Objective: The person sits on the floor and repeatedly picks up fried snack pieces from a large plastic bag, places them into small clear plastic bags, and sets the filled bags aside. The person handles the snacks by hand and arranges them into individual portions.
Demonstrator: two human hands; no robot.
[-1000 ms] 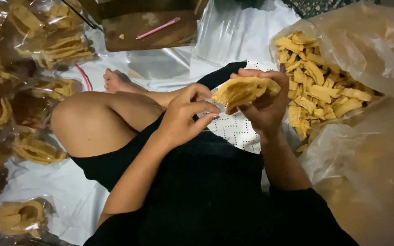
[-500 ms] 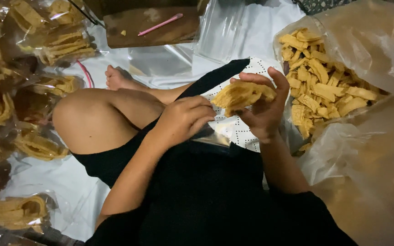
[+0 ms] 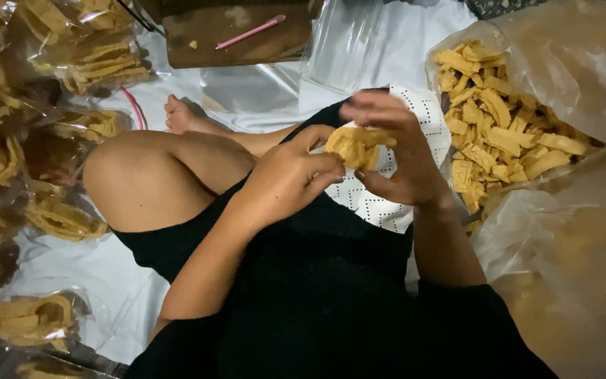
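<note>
Head view | left hand [image 3: 285, 175] and right hand [image 3: 394, 151] both grasping small packet of ridged yellow chips [image 3: 355, 146]

Both hands are raised in front of the torso, close together above the lap. The left hand [image 3: 285, 179] is seen from the back, wrist slightly bent, fingers [image 3: 320, 165] curled inward toward the right hand. The right hand [image 3: 394, 158] is turned palm toward the body, fingers arched over the top, thumb low. The fingertips of the two hands nearly meet. Both forearms are bare, with dark sleeves at the elbows.
</note>
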